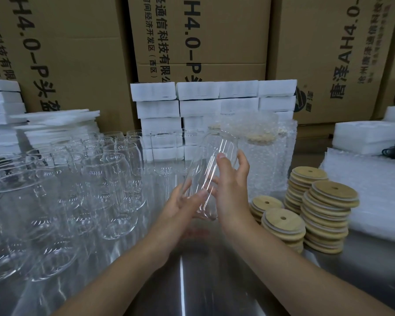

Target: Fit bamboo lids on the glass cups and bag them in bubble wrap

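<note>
The tall clear glass cup [211, 169] is up in the air over the shiny metal desk [192, 281], tipped with its mouth away from the person; the right hand [234, 188] curls round its side, thumb on the front; the left hand [185, 201] lies under the bottom, fingers mostly straight; the glass looks hard, smooth and slippery, and it may break if dropped, so hold it round the middle, not by the thin rim; the round bamboo lids [324, 215] sit in stacks just to the right; they look light and stiff.
</note>
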